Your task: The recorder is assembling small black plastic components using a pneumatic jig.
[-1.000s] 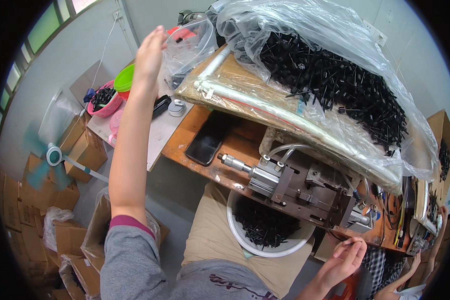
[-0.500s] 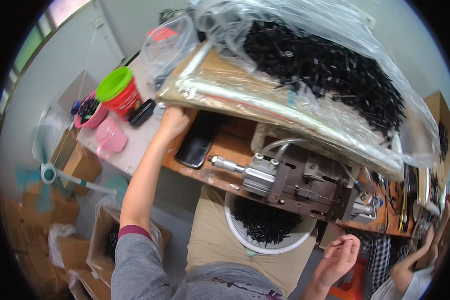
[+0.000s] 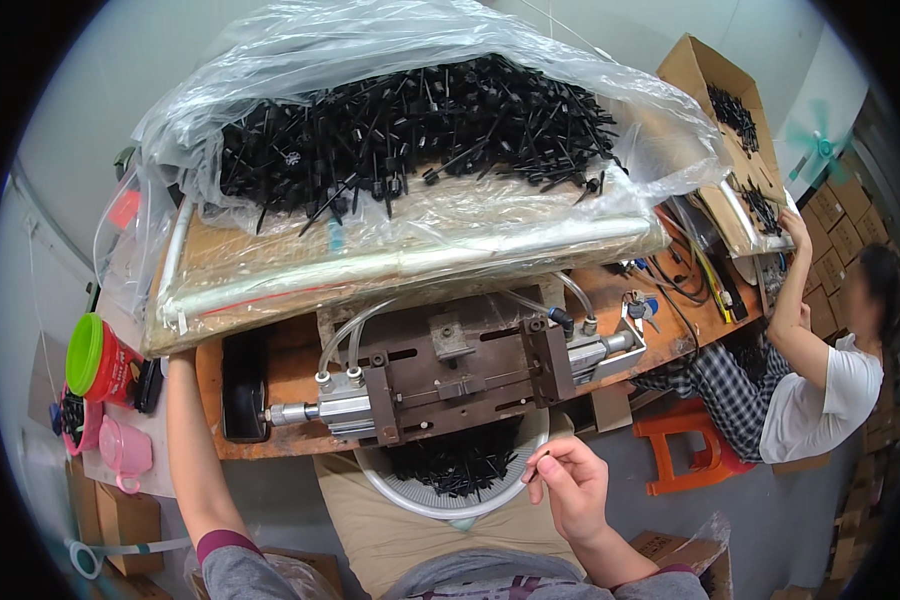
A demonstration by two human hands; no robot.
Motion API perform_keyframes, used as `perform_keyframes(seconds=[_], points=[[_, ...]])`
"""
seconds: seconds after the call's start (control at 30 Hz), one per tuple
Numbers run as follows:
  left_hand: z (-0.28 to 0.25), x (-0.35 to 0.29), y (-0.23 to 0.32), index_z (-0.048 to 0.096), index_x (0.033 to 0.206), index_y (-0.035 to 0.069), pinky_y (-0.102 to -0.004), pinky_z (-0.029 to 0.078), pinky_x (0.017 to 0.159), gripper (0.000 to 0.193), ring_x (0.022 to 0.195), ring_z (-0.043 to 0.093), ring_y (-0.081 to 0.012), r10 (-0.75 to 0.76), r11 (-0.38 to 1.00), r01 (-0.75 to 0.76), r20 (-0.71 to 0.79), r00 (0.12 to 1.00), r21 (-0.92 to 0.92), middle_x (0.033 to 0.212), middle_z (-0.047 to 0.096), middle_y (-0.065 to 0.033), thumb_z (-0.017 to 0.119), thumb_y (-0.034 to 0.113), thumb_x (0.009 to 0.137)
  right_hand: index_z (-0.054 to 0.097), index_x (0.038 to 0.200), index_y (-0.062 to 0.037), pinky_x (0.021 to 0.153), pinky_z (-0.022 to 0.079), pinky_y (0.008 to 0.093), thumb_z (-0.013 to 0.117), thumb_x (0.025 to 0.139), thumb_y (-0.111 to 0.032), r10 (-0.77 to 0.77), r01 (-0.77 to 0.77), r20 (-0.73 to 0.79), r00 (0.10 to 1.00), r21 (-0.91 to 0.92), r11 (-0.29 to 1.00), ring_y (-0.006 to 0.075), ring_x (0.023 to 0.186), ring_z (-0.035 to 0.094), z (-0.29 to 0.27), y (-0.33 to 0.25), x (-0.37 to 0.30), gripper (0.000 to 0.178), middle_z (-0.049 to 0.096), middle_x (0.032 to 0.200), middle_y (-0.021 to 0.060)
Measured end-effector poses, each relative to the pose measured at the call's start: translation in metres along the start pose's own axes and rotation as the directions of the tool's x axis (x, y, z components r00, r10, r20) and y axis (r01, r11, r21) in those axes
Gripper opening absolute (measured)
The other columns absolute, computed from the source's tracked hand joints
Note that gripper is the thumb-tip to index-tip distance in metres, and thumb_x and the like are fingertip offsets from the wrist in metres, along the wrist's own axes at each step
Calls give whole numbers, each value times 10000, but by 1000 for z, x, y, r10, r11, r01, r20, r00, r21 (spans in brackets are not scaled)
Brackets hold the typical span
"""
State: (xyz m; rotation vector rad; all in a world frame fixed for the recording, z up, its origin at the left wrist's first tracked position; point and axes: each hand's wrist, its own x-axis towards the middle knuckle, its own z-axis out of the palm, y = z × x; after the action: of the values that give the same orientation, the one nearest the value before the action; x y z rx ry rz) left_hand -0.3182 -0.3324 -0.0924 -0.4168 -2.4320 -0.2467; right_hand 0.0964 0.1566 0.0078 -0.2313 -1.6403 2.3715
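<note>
My left hand reaches in at the left end of the tray, whose edge hides the fingers. My right hand is raised just right of the white basket on my lap, thumb and forefinger pinched together. A tiny dark spot shows at those fingertips, too small to name. Black thin-stemmed plastic parts lie heaped on the plastic-covered tray. More black pieces fill the basket. Between tray and basket stands a brown metal fixture with a silver air cylinder on its left and clear hoses.
A black phone lies left of the fixture. Further left are a green-rimmed red bucket and a pink cup. At right, a co-worker in a white shirt reaches to another tray, near an orange stool. Cables lie on the bench.
My view has swung to the right, bringing the co-worker further in. My right hand has come up beside the basket and fixture. The left hand's fingers have gone out of sight at the tray.
</note>
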Motion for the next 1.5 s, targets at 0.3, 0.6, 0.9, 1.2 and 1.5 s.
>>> perform_keyframes(seconds=[0.3,0.6,0.9,1.2,1.5], points=[[15,-21,4,553,1163,27,-447,421,949,328,1097,544,-363,11,1000,-12,-57,998,-15,1165,587,-197,573,197,884,594,954,47,544,457,225,552,928,-45,7,-7,-41,999,7,1000,128,613,573,-2,1,-2,104,634,816,130],[-10,-36,9,535,1222,47,-448,405,984,386,1138,528,-360,31,1000,-30,-159,987,6,1218,570,-182,578,249,896,558,928,40,497,426,211,553,930,-94,32,-31,-105,994,16,999,132,581,550,-5,13,-11,134,590,781,116],[-72,-61,56,615,1049,-25,-424,463,805,302,957,606,-365,-408,896,340,-224,885,-285,996,644,-237,535,-33,758,546,932,9,498,413,222,525,947,-101,48,-47,-140,989,12,999,112,550,504,-1,17,-15,113,569,740,80],[-227,-117,168,596,1211,-10,-196,452,622,266,848,599,-107,-457,859,283,-392,798,-427,1209,614,-69,482,102,998,564,1181,18,634,506,223,590,928,-30,172,-188,106,979,159,969,83,721,595,-4,22,5,259,621,882,55],[-222,-112,355,632,1062,-36,-324,571,712,357,871,675,-295,358,446,-190,-21,934,-875,1334,464,-252,779,-22,737,624,1060,30,599,508,219,583,950,-100,128,-183,256,958,204,962,89,668,629,0,21,12,176,670,845,91]])
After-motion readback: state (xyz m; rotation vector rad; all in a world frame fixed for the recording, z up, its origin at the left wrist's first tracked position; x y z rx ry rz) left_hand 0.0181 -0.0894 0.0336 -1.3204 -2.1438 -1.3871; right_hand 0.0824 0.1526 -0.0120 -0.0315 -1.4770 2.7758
